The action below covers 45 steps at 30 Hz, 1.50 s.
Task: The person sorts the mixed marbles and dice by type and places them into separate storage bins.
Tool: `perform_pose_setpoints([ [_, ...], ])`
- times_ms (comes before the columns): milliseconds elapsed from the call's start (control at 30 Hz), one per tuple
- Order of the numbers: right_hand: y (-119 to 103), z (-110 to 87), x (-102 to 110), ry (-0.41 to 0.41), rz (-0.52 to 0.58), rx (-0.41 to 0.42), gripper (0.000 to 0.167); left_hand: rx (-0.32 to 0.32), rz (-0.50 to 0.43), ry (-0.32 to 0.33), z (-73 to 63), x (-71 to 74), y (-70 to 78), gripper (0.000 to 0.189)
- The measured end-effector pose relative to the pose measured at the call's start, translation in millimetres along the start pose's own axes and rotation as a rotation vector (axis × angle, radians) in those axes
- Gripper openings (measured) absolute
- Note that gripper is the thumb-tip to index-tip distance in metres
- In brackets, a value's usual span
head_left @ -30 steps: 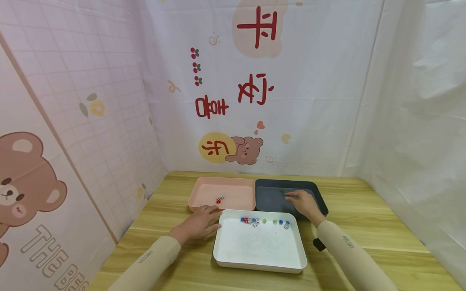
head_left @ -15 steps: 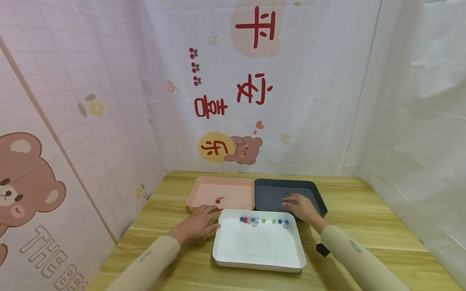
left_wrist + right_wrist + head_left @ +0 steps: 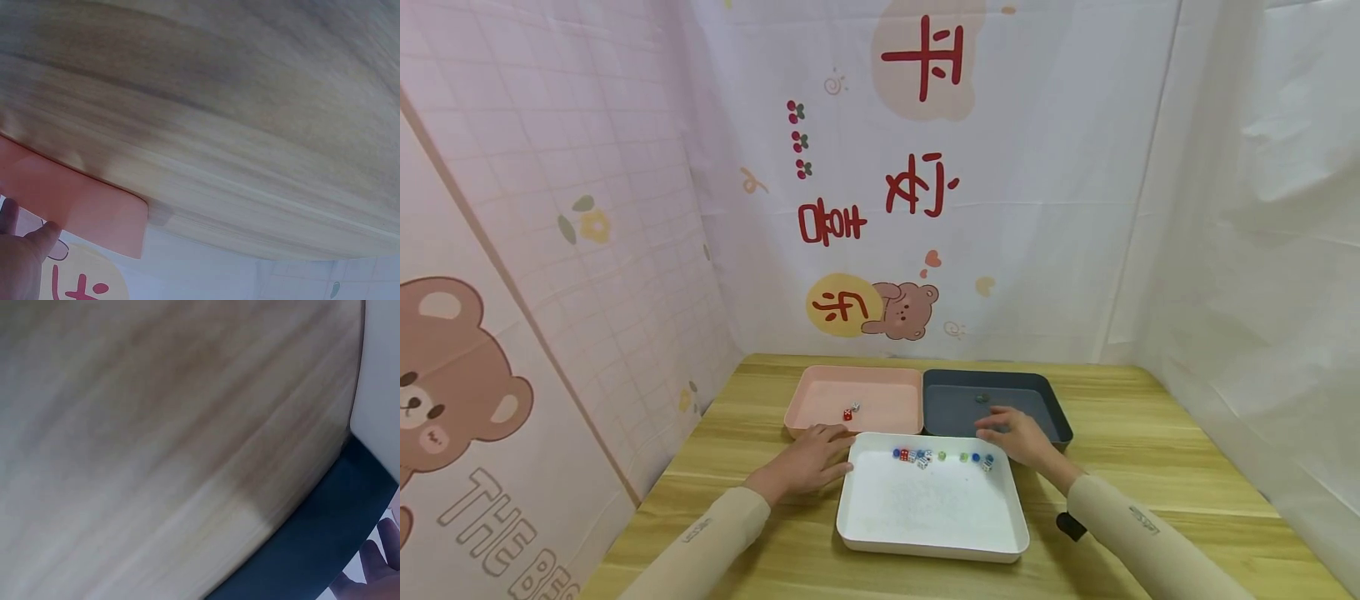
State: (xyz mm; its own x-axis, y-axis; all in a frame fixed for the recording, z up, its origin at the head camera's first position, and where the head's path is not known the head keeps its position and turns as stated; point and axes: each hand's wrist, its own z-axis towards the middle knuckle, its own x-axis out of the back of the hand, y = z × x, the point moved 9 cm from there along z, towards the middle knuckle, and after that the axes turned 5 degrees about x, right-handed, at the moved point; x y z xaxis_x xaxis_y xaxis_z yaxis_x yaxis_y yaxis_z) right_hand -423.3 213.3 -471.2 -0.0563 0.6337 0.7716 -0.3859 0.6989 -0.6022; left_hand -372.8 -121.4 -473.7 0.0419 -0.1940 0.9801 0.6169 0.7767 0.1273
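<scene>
In the head view my left hand point(image 3: 805, 460) lies with relaxed fingers at the left rim of the white tray point(image 3: 932, 517), close to the front of the pink tray point(image 3: 880, 392). My right hand point(image 3: 1018, 437), fingers loosely bent and nothing seen between them, hovers over the near part of the dark blue tray point(image 3: 951, 408). Behind its fingertips a small dark green piece point(image 3: 982, 398) lies in that tray. Along the far side of the white tray are a red die point(image 3: 904, 455), several white dice point(image 3: 922, 463), and blue and green beads point(image 3: 942, 456).
A red die point(image 3: 847, 414) and a small white die point(image 3: 856, 407) lie in the pink tray. All the trays stand together on a wood-grain table point(image 3: 730, 417). Printed cloth point(image 3: 1037, 208) hangs behind and at both sides. A black object point(image 3: 1071, 526) shows under the right sleeve.
My right hand has drawn back from the middle of the dark blue tray toward the white tray, leaving the green piece behind. The left hand stays in place.
</scene>
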Motion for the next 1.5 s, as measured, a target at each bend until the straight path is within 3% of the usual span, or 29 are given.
perform_pose_setpoints([
  [200, -10, -2.3, -11, -0.002, 0.002, 0.044, 0.020, 0.006, -0.003, -0.002, -1.3, 0.7, 0.1, 0.055],
  [467, -16, -6.8, -26, -0.015, -0.100, 0.101, 0.014, 0.003, -0.005, 0.005, -0.9, -1.0, -0.3, 0.055],
  [967, -24, -7.4, -36, -0.039, -0.286, 0.108, 0.012, -0.005, 0.006, 0.013, -1.4, -2.6, -1.7, 0.055],
  [1500, -23, -5.4, -42, -0.044, -0.303, 0.098, 0.008, -0.005, 0.006, 0.009, -2.1, 0.0, -0.2, 0.055],
])
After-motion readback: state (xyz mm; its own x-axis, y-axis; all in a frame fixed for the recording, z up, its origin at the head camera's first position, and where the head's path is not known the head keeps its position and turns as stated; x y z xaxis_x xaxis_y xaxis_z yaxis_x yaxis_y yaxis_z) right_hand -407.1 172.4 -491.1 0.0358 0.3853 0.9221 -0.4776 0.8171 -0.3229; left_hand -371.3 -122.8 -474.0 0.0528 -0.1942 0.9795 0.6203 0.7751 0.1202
